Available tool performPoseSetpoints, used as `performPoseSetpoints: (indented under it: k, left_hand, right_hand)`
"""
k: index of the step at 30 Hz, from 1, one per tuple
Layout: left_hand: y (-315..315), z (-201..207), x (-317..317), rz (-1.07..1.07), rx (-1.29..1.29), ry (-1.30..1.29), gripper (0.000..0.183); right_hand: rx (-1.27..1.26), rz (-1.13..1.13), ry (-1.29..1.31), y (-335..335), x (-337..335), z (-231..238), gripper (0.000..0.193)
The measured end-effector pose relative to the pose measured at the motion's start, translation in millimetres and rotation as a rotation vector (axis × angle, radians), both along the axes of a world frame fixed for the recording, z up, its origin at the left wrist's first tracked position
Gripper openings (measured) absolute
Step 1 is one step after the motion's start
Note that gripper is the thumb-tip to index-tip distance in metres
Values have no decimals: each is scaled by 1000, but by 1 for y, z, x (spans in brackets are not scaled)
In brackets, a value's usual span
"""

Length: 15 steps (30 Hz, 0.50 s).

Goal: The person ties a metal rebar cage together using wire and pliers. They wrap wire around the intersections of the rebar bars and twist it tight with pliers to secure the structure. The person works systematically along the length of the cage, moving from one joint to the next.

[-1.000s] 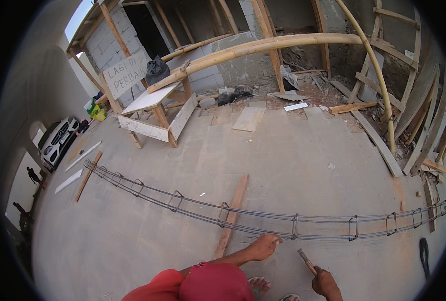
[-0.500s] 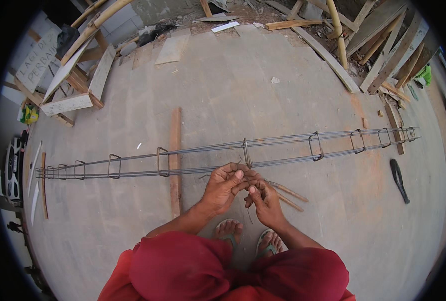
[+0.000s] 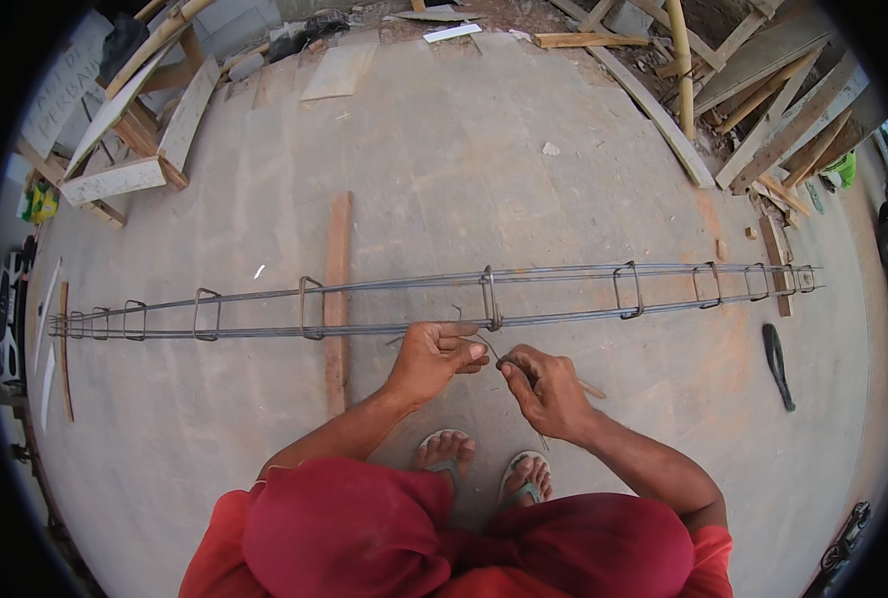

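Observed thin wire pinched in the closed right grip, at six o'clock from the rebar cage, but cannot tell the contents of the nearly closed left grip at nine o'clock.

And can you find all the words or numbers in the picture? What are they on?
Pale board at upper left: two rows of big dark letters, partly lost in the dark rim; I won't copy them out.
Yellow-and-green bag: too small to read any writing.
White car at the left edge: too small to read anything.
Metal frame: no writing that I can see.
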<state>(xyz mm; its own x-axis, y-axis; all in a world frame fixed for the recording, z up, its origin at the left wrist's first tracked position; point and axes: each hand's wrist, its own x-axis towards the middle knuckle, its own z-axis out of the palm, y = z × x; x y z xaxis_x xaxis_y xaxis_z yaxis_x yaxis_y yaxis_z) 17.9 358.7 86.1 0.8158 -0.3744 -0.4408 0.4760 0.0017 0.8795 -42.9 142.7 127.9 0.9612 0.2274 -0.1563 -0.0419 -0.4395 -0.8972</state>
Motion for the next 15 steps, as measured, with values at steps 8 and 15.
performPoseSetpoints:
  k: [8, 15]
  left_hand:
    - [6, -7, 105, -203, 824, -697, 21]
    - [-26, -27, 162, -514, 774, -258, 29]
  right_hand:
    - [-257, 192, 161, -21, 96, 7, 24]
    - [-532, 124, -43, 15, 102, -38, 19]
